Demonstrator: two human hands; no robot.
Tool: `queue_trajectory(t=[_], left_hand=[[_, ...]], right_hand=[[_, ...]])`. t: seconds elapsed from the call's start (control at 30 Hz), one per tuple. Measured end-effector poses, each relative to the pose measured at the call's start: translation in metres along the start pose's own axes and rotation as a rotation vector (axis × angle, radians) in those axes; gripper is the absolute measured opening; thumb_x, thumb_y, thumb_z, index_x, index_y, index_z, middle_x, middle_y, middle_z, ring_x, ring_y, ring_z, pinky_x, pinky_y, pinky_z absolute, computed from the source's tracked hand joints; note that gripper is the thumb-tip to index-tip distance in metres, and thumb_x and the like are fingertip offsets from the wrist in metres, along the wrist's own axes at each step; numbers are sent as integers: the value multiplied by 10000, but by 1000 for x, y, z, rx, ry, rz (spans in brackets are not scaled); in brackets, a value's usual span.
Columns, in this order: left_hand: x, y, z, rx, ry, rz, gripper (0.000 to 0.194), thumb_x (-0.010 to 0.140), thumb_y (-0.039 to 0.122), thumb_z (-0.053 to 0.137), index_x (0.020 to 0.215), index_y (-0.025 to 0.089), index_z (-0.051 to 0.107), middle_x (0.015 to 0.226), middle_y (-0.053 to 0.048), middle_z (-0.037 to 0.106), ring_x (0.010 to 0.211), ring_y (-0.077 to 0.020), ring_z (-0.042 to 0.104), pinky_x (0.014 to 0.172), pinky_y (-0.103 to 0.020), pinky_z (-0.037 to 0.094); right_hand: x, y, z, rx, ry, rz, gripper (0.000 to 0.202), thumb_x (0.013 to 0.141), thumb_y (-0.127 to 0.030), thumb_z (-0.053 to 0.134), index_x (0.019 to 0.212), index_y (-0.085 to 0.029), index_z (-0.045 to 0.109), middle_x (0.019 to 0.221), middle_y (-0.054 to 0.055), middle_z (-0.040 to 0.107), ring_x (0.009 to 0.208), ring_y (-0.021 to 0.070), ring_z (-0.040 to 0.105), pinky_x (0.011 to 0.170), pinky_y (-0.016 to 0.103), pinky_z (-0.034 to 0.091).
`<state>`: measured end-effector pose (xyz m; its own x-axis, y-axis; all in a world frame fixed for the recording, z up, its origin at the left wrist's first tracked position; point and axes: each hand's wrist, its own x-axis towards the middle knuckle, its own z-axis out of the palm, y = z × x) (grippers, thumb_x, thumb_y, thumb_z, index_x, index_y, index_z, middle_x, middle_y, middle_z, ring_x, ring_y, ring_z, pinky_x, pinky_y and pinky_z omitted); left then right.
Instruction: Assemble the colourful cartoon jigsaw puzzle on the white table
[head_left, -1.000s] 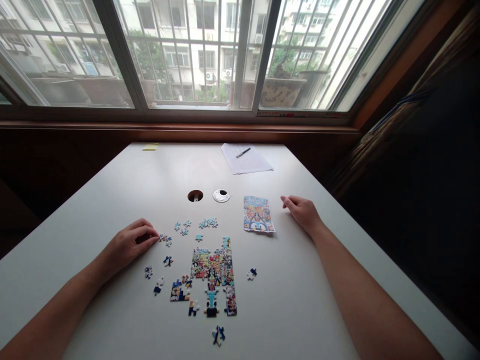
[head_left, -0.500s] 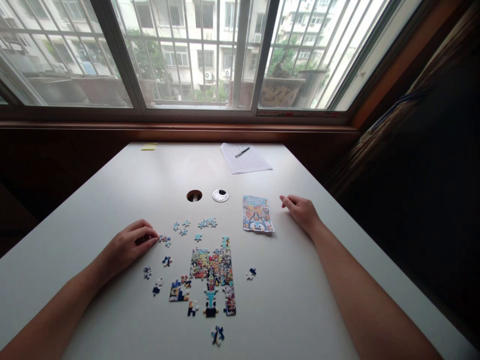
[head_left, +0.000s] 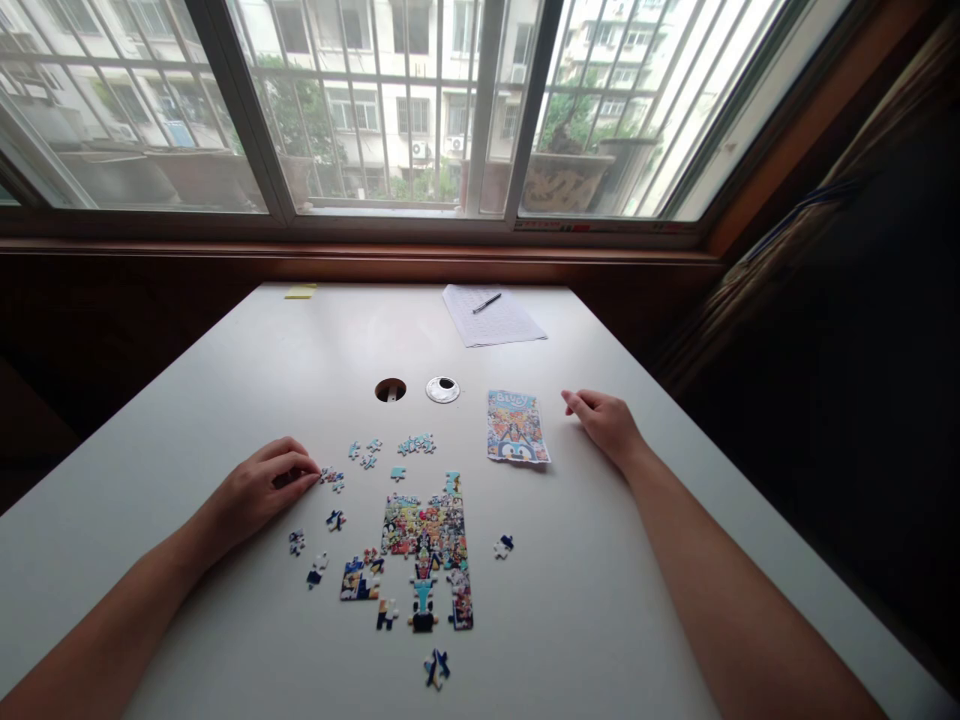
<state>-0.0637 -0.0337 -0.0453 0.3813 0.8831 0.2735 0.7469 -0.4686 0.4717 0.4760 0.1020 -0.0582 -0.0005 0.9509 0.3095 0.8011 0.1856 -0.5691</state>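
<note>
My left hand (head_left: 266, 485) rests on the table with its fingers curled, thumb and fingertips together at the edge of a small cluster of jigsaw puzzle pieces (head_left: 332, 478). To the right of that lies a partly joined jigsaw puzzle (head_left: 424, 525), colourful, with gaps in its lower part. A smaller joined section (head_left: 360, 580) sits at its lower left. Light blue loose pieces (head_left: 416, 444) lie above it. My right hand (head_left: 606, 425) lies closed on the table, nothing visible in it, just right of a printed picture card (head_left: 517, 428).
Other loose pieces lie around the puzzle, including one pile (head_left: 436, 668) near me and one (head_left: 504, 546) to the right. Farther back are a cable hole (head_left: 390, 390), its round cover (head_left: 442, 390), paper sheets (head_left: 506, 328) with a pen (head_left: 487, 303), and yellow notes (head_left: 301, 292).
The whole view has shifted very slightly. Both hands and the puzzle pieces keep their places on the table.
</note>
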Motion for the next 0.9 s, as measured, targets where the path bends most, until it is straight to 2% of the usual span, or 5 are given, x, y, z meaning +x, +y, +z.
queue_trajectory(t=[0.63,0.9], left_hand=[[0,3,2,-28,67,85,189,963,337,594,952,187,709,979,-62,618,785,-145,625,600,-212,535],[0,7,4,-7,85,160,122,956,260,611,989,195,709,1002,-65,615,869,-162,641,706,-246,582]], right_hand=[[-1,0,0,5,-5,10,510,900,-620,517,644,-211,682,540,-12,566,564,159,504,606,289,358],[-1,0,0,8,-4,11,502,901,-609,518,640,-211,676,527,-13,538,565,162,493,605,291,351]])
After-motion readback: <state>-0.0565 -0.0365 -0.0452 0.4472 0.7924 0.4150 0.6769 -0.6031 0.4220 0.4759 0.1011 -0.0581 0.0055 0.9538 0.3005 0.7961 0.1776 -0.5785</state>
